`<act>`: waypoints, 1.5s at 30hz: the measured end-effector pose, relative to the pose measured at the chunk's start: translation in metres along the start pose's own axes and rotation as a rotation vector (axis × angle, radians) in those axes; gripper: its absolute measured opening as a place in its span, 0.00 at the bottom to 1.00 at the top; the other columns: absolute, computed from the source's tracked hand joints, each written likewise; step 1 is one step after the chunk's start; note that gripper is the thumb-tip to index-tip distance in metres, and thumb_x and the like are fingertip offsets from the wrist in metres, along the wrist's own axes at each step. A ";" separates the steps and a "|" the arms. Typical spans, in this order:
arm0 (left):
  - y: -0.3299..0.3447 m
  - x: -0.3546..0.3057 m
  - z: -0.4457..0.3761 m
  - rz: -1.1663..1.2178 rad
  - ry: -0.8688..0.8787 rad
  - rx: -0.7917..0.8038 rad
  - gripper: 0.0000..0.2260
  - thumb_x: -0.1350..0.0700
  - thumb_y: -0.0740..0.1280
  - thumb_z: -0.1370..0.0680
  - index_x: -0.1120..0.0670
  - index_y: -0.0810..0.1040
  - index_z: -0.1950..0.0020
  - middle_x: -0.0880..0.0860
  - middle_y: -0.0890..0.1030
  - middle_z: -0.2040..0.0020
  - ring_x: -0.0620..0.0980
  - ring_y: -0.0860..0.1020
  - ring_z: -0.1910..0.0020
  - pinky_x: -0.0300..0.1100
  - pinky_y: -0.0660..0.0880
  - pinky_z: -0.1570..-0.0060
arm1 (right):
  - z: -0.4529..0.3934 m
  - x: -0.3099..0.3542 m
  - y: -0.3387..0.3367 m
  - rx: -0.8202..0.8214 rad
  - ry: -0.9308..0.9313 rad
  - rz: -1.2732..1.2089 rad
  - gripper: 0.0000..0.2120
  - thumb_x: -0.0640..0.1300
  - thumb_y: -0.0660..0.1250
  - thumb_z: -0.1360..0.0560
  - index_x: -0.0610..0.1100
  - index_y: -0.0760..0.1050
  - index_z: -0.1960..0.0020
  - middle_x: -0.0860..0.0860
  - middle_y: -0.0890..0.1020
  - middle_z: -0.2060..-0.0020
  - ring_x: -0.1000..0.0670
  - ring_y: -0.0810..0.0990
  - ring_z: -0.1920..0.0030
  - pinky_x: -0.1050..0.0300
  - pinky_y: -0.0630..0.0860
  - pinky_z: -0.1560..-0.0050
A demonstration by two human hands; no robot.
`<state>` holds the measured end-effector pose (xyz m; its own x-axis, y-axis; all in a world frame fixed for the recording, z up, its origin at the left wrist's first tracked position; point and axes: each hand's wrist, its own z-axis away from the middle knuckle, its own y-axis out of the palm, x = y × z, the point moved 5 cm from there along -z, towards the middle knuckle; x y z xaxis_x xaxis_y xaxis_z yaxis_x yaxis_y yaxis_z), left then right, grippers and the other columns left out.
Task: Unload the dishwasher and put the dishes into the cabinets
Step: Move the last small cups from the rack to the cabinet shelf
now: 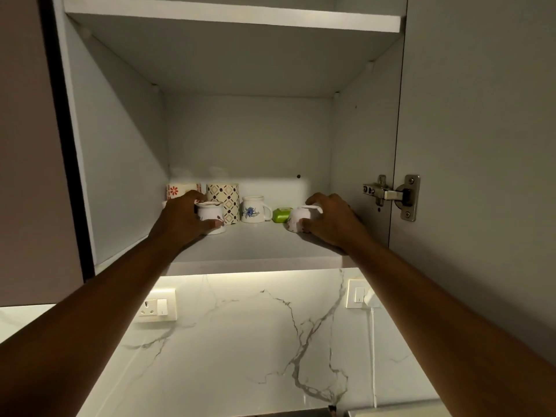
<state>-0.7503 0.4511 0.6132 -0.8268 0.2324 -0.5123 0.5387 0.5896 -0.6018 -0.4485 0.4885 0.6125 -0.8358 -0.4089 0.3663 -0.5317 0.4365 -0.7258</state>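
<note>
Both arms reach up into an open wall cabinet, onto its lower shelf (258,245). My left hand (183,218) is closed around a small white cup (212,216) with a dark floral mark, standing on the shelf at the left. My right hand (328,219) grips a second white cup (298,218), tilted on its side near the shelf's right part. Between them stand a diamond-patterned mug (224,200) and a white cup with a blue flower (252,209). A mug with red flowers (180,191) stands behind my left hand.
A green object (281,215) lies at the back beside the right cup. The cabinet door (481,145) hangs open on the right with a metal hinge (391,195). An upper shelf (234,18) is overhead. Below are a marble backsplash (255,341), a socket (156,307) and a plugged switch (361,294).
</note>
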 end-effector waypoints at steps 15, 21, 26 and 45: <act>0.004 0.005 -0.008 -0.072 0.016 -0.034 0.28 0.46 0.78 0.31 0.55 0.75 0.36 0.56 0.82 0.42 0.54 0.80 0.51 0.48 0.78 0.48 | 0.001 0.000 0.001 -0.002 -0.008 0.006 0.24 0.53 0.73 0.28 0.52 0.74 0.34 0.45 0.75 0.39 0.44 0.75 0.41 0.50 0.76 0.43; 0.006 0.005 -0.008 -0.090 0.003 -0.067 0.27 0.48 0.77 0.29 0.56 0.77 0.34 0.57 0.82 0.40 0.52 0.80 0.50 0.45 0.77 0.48 | 0.001 0.000 0.002 0.000 -0.006 0.006 0.24 0.52 0.74 0.28 0.51 0.74 0.34 0.45 0.74 0.40 0.44 0.76 0.42 0.53 0.75 0.46; 0.002 0.003 -0.008 -0.228 0.017 -0.078 0.28 0.43 0.77 0.31 0.54 0.76 0.37 0.57 0.83 0.45 0.56 0.81 0.49 0.49 0.78 0.47 | 0.000 -0.001 0.003 0.003 -0.018 0.019 0.25 0.53 0.74 0.28 0.51 0.74 0.33 0.44 0.75 0.40 0.45 0.76 0.42 0.53 0.74 0.46; 0.000 0.008 0.003 -0.232 -0.030 0.006 0.43 0.41 0.73 0.27 0.50 0.53 0.20 0.58 0.77 0.34 0.60 0.78 0.40 0.52 0.76 0.42 | 0.010 0.007 0.001 0.050 -0.055 0.068 0.25 0.52 0.70 0.25 0.45 0.72 0.31 0.42 0.76 0.40 0.42 0.77 0.43 0.47 0.78 0.42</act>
<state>-0.7564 0.4506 0.6067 -0.9234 0.0681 -0.3777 0.3357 0.6203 -0.7089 -0.4530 0.4779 0.6087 -0.8602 -0.4234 0.2842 -0.4655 0.4247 -0.7765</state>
